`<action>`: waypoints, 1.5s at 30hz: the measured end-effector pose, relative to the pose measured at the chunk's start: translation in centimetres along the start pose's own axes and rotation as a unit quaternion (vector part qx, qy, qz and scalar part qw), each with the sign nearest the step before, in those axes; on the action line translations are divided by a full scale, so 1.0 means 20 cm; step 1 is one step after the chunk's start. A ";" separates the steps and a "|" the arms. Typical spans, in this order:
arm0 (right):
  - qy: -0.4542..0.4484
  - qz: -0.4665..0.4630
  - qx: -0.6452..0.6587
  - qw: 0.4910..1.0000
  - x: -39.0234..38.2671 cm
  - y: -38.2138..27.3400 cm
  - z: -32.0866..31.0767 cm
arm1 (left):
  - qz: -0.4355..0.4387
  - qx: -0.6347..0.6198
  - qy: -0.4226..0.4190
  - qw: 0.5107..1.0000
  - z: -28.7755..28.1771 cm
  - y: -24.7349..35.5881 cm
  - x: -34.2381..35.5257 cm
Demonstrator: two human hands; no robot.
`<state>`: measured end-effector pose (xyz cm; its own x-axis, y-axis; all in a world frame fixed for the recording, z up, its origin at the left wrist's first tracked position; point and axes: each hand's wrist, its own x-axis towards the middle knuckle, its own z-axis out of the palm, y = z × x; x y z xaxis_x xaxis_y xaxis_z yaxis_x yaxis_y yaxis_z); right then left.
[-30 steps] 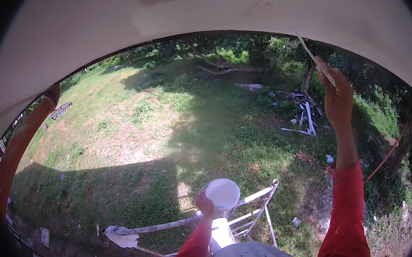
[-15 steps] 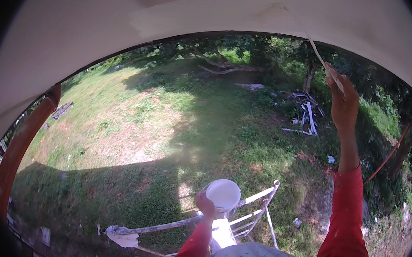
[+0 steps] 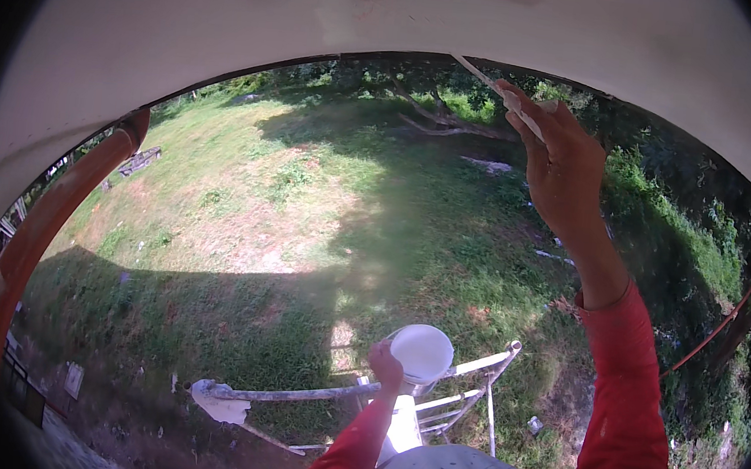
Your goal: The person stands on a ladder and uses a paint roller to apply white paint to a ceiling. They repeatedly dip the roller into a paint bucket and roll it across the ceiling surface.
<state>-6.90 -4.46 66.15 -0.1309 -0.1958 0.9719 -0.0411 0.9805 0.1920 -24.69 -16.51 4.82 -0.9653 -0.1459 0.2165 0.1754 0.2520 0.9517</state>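
My left hand (image 3: pixel 386 366) grips the side of a small pail (image 3: pixel 418 387) with white paint inside, held upright low in front of me. Raised at the upper right, my right hand (image 3: pixel 567 169) is closed around a thin, pale, paint-smeared tool handle (image 3: pixel 477 70). Its far end reaches the near-white ceiling (image 3: pixel 233 21) close to its outer edge; the tool's working head cannot be made out. Darker and lighter patches show on the ceiling above.
Just beyond the pail runs a paint-spattered scaffold rail (image 3: pixel 308 397), with a pale cloth (image 3: pixel 222 404) at its left end. A reddish-brown post (image 3: pixel 71 194) stands at the left. Grassy ground (image 3: pixel 252 215) lies well below, with trees and fallen branches behind.
My right hand has moved left and closer, bringing the tool from farther inside the ceiling to near its edge. The pail has shifted slightly right and up in view as the view turned.
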 end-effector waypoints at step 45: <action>-0.006 0.028 0.017 0.999 -0.18 0.05 0.13 | -0.013 -0.087 -0.013 0.996 -0.07 0.11 -0.04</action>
<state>-9.09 -2.78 62.42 -0.1465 -0.1417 0.9790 -0.0678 0.9888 0.1330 -23.32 -17.08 7.09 -0.9743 -0.1249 0.1872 0.1785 0.0778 0.9809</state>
